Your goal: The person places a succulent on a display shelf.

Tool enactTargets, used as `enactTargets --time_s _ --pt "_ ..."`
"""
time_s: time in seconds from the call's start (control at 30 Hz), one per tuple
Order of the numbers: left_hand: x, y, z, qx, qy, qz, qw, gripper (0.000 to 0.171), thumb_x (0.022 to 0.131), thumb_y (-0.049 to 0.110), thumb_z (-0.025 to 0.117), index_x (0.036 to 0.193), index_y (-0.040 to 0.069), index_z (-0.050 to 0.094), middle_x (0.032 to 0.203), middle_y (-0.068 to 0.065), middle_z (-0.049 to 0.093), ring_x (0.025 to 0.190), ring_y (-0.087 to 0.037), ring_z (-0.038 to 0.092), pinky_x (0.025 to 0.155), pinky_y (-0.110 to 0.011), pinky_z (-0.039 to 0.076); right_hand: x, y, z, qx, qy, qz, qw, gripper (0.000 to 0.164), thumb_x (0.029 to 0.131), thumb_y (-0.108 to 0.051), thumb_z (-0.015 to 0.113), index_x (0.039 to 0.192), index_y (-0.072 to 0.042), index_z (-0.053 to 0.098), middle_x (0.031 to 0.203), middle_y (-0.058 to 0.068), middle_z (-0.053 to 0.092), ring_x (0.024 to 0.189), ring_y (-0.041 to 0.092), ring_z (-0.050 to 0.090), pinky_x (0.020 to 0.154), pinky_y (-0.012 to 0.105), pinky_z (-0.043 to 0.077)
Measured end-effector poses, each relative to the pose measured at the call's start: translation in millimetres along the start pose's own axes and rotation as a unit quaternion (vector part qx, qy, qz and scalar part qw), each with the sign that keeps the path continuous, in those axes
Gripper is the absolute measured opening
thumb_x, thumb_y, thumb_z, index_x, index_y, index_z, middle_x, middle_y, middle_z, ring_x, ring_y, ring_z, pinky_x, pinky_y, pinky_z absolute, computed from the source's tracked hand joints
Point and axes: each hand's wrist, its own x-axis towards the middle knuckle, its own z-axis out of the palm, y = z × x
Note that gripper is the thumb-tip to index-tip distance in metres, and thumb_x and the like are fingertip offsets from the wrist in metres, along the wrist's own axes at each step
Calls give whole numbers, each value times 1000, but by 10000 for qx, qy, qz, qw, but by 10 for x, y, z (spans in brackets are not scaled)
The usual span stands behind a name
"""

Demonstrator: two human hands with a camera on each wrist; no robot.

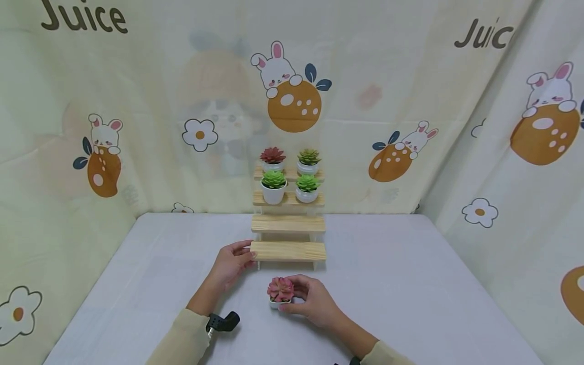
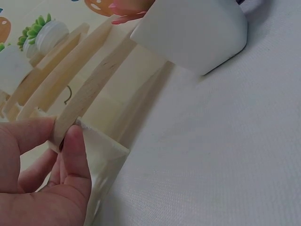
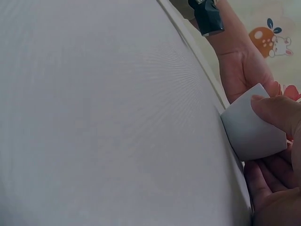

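Observation:
A small wooden tiered plant stand (image 1: 288,250) stands at the back middle of the white table. My left hand (image 1: 230,266) pinches the left end of its lowest board (image 2: 94,87) between thumb and fingers. In front of the stand, a pink artificial succulent (image 1: 280,289) sits in an angular white pot (image 3: 256,127). Around the right side of that pot, my right hand (image 1: 317,301) holds it with the thumb at the front and the fingers behind. The pot's base appears to touch the cloth.
On the upper two boards stand several potted succulents: a dark red one (image 1: 272,156), a yellowish green one (image 1: 308,157) and bright green ones (image 1: 274,180) below. A printed curtain (image 1: 155,101) hangs behind the table (image 1: 388,284). A black wrist device (image 1: 223,322) is worn on my left wrist.

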Motion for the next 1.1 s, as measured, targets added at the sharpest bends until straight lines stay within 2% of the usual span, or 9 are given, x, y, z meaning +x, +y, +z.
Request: enactTargets --time_s 0.27,0.5,0.63,0.8,1.1 --pt "-5 14 8 -27 27 -25 10000 46 94 -5 66 139 -6 56 105 -11 61 86 -16 66 76 -25 62 25 -1 -6 38 -2 -164 9999 60 79 -5 87 131 11 59 130 26 64 106 6 69 94 19 57" --pt "-12 17 8 11 35 -23 10000 45 94 -5 66 139 -6 56 105 -12 61 86 -15 66 76 -25 62 59 -41 -23 357 -80 -174 9992 65 80 -5 86 135 13 55 131 29 63 112 15 70 95 24 58" --pt "-1 3 8 8 42 1 10000 45 94 -5 66 138 -7 56 104 -12 62 84 -15 66 75 -25 62 83 -56 -34 387 -6 -193 9991 64 80 -5 86 135 12 56 132 30 63 111 11 70 95 25 58" --pt "7 -6 4 -26 57 13 10000 45 93 -6 66 137 -7 57 101 -10 63 82 -15 66 74 -26 62 119 -77 -51 151 227 -229 9994 62 79 -5 87 133 9 59 130 27 66 105 5 71 93 24 59" --pt "-6 9 5 45 41 14 10000 45 94 -5 67 137 -7 57 100 -10 64 82 -15 66 73 -25 62 221 -191 -98 133 417 -357 9984 63 81 -7 86 136 3 58 135 23 64 112 9 69 98 23 57"
